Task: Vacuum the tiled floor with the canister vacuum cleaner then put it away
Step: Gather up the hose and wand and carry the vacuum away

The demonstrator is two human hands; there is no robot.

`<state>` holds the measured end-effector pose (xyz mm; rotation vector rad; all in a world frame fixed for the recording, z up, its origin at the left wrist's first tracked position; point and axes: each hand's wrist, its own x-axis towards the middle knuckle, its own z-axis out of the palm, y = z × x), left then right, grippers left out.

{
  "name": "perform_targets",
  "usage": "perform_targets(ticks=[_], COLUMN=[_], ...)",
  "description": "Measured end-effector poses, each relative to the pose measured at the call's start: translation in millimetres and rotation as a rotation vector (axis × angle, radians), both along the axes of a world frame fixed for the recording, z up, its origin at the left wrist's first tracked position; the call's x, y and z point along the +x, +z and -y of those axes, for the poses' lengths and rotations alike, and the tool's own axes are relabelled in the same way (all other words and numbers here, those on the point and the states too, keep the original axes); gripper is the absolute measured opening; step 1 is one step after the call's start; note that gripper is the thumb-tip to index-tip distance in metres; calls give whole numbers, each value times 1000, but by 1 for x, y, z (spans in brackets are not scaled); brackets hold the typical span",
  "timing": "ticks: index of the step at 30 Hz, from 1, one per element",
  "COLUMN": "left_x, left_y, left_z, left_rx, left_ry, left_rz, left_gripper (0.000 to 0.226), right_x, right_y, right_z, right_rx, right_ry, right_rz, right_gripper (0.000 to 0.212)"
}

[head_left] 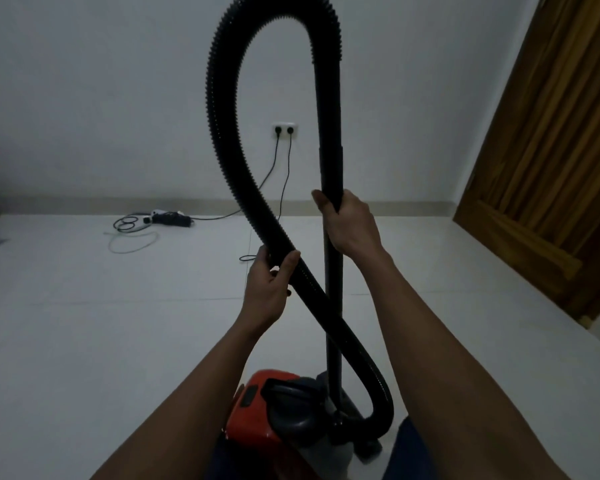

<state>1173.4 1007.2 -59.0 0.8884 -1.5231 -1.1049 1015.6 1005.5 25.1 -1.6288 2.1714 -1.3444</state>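
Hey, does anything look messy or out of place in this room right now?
Yes. A power strip and loose coils of cable lie sprawled on the tiled floor by the wall, and two cords dangle from the wall socket. Nothing looks spilled or broken.

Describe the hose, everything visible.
The hose is black, ribbed and plastic-looking. It starts low beside the red canister, curls up on the right and crosses in front of the upright wand. The left hand has it in its grip there. Above, it arches high and joins the wand's top.
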Motion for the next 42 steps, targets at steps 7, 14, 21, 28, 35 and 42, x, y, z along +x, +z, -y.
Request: perform_targets(ticks=[7, 14, 21, 28, 35, 42], left_x=[-17, -38, 0, 53, 49, 44], left_y=[16, 21, -70, -217, -246, -244], left_z=[0, 1, 7, -5, -5, 5], left_rx=[-90, -136, 6, 422, 412, 543], left_ry=[-61, -114, -15, -179, -237, -117], left_rz=[13, -19, 218, 870, 757, 795], left_gripper=[17, 44, 58, 55, 69, 93], right_x=[-35, -50, -48, -45, -42, -38], right_y=[1, -48, -81, -83, -85, -86], right_z=[-11, -30, -39, -38, -29, -28], right_rx=[-61, 136, 181, 180, 201, 211], right_ry=[-32, -16, -11, -19, -46, -58], right_rz=[130, 155, 235, 226, 221, 238], right_gripper=[66, 85, 84, 82, 78, 70])
